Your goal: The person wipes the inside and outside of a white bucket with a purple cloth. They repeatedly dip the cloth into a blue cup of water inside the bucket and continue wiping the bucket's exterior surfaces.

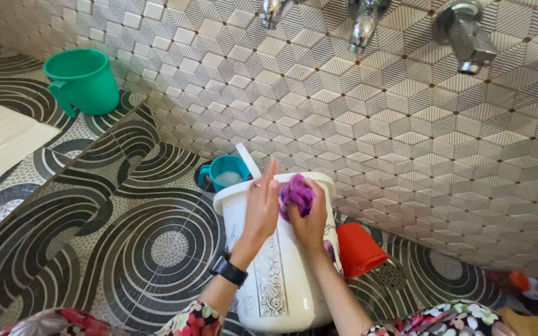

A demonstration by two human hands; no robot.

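A white plastic bucket (281,280) with a grey ornamental pattern stands on the tiled floor in front of me. My left hand (261,208) rests flat against its outer wall near the rim, fingers straight, a black watch on the wrist. My right hand (309,218) grips a purple scrubber (296,194) and presses it on the bucket's rim and upper wall. A white handle (248,160) sticks up behind the rim.
A small teal mug (226,171) sits behind the bucket, a large green mug (83,79) on a raised ledge at far left. A red container (357,249) lies right of the bucket beside a floor drain (391,272). Metal taps (465,34) jut from the tiled wall.
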